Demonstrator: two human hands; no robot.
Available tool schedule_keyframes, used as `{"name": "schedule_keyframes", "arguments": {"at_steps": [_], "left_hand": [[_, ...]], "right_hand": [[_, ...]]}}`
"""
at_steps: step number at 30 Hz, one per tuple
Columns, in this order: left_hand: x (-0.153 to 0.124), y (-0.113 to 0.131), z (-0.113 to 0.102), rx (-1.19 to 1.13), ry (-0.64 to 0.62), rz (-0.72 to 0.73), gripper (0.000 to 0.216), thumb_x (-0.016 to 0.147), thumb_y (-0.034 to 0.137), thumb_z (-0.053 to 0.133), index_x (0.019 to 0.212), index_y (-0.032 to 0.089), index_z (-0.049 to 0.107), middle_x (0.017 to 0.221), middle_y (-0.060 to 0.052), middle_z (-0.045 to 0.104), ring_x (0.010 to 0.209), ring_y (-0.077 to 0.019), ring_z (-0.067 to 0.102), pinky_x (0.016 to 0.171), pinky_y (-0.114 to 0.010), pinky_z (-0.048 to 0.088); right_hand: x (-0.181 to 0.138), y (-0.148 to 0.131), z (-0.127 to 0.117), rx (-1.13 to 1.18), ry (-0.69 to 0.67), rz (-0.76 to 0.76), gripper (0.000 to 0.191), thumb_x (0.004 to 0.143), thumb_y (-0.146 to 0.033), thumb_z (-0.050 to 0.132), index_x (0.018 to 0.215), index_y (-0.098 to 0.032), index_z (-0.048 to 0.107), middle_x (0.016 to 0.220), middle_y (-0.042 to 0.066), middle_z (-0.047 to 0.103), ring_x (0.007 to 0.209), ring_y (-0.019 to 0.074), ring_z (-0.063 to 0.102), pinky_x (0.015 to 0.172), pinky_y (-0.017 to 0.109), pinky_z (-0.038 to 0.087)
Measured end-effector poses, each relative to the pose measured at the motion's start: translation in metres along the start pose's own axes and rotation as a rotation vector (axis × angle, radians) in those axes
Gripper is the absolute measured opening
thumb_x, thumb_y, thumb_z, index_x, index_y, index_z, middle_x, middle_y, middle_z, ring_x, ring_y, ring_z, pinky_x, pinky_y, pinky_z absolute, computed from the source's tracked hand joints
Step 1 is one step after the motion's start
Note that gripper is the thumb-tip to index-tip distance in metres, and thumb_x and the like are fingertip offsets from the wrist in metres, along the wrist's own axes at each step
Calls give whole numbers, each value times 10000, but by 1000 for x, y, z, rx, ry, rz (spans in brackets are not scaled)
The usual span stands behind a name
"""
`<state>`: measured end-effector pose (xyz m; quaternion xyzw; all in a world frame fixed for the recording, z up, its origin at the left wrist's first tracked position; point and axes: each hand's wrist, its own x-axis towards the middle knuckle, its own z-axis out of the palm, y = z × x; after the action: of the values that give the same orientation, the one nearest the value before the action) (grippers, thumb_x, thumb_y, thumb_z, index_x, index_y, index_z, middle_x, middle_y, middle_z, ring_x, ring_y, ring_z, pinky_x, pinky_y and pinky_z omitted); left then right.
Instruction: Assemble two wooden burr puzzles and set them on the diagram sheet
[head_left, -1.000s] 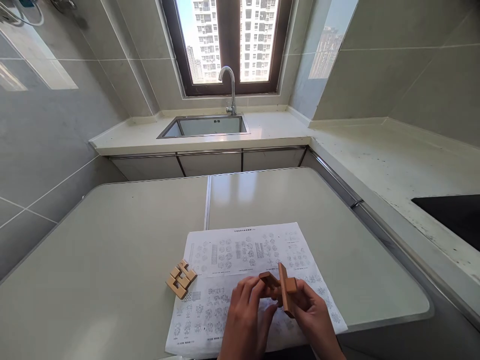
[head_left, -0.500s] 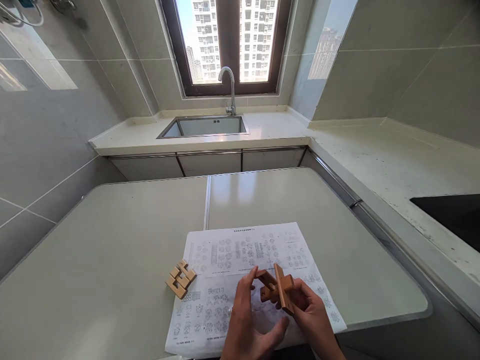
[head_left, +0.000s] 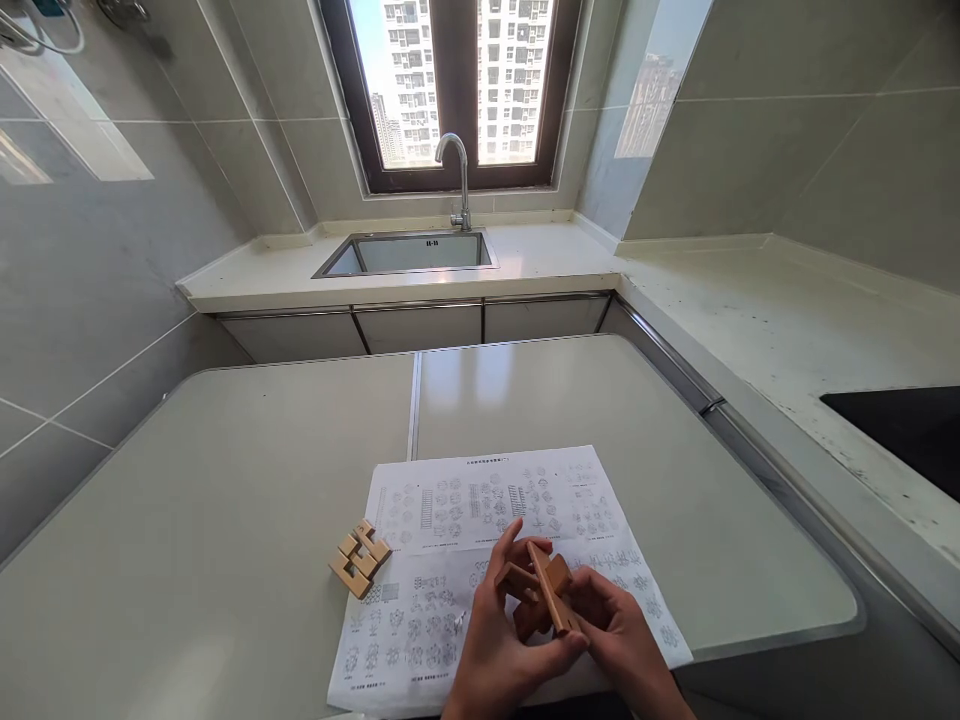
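Right above the near edge of the table, a cluster of interlocked light brown wooden puzzle bars [head_left: 541,596] is held up between both hands, crossing one another at angles, with one flat bar slanting down toward the right. The left hand [head_left: 501,640] has its fingers closed on the left side of the cluster, index finger reaching up over the top bar and thumb stretched across underneath. The right hand [head_left: 616,632] grips the right side, fingers curled behind the slanted bar. Beneath the hands lies a white printed sheet of paper covered with small diagrams [head_left: 480,505], flat on the pale grey tabletop [head_left: 225,520]. Just off the sheet's left edge, touching it or nearly so, sits a second assembled block of light wooden notched pieces [head_left: 358,558], apart from both hands. Farther back, a steel sink [head_left: 409,252] is set in a cream counter under a curved chrome tap [head_left: 457,170], below a dark-framed window [head_left: 454,90]. At far right, a black hob [head_left: 900,430] is set in the side counter.
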<state>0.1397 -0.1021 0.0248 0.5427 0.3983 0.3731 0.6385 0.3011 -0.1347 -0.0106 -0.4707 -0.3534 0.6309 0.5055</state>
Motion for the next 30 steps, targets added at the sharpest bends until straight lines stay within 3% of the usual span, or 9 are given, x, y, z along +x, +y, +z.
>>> {"name": "schedule_keyframes", "arguments": {"at_steps": [3, 8, 12, 21, 26, 30], "left_hand": [[-2, -1, -3, -25, -3, -7, 987, 712, 274, 819, 1559, 295, 314, 1387, -132, 563, 1095, -258, 627, 731, -267, 561], [-5, 4, -10, 12, 38, 2, 978, 718, 367, 816, 1557, 261, 324, 1351, -134, 599, 1132, -283, 631, 824, -322, 567], [-8, 9, -13, 10, 56, -20, 973, 709, 449, 821, 1543, 256, 359, 1367, -145, 595, 1188, -311, 614, 840, -332, 574], [-14, 11, -17, -21, 108, -1, 963, 706, 427, 838, 1525, 226, 373, 1393, -161, 596, 1258, -326, 588, 1046, -422, 500], [-18, 14, -22, -52, 112, 21, 972, 711, 470, 842, 1525, 253, 358, 1437, -151, 567, 1344, -336, 531, 1097, -438, 468], [-18, 12, -28, -63, 118, 44, 938, 767, 467, 810, 1541, 267, 319, 1486, -160, 528, 1367, -330, 515, 1129, -459, 441]], "right_hand": [[-4, -3, 5, 71, 17, 15, 322, 786, -446, 824, 841, -209, 614, 895, 84, 766, 890, 292, 751, 796, 395, 602], [-8, -15, 18, 79, 60, 23, 311, 797, -466, 813, 858, -209, 649, 916, 85, 776, 929, 302, 750, 881, 428, 589], [-10, -23, 23, 40, 87, 21, 377, 764, -542, 814, 874, -197, 707, 915, 105, 778, 927, 326, 748, 824, 418, 613], [-15, -19, 41, 17, 267, -45, 345, 800, -541, 778, 908, -221, 711, 996, 91, 774, 947, 293, 740, 834, 363, 607], [-15, -22, 44, 40, 227, -55, 306, 832, -502, 764, 915, -217, 692, 1015, 91, 768, 972, 284, 733, 833, 346, 601], [-9, -22, 33, -34, 164, -59, 310, 844, -491, 757, 935, -205, 676, 986, 103, 769, 934, 285, 743, 820, 357, 607]]}}
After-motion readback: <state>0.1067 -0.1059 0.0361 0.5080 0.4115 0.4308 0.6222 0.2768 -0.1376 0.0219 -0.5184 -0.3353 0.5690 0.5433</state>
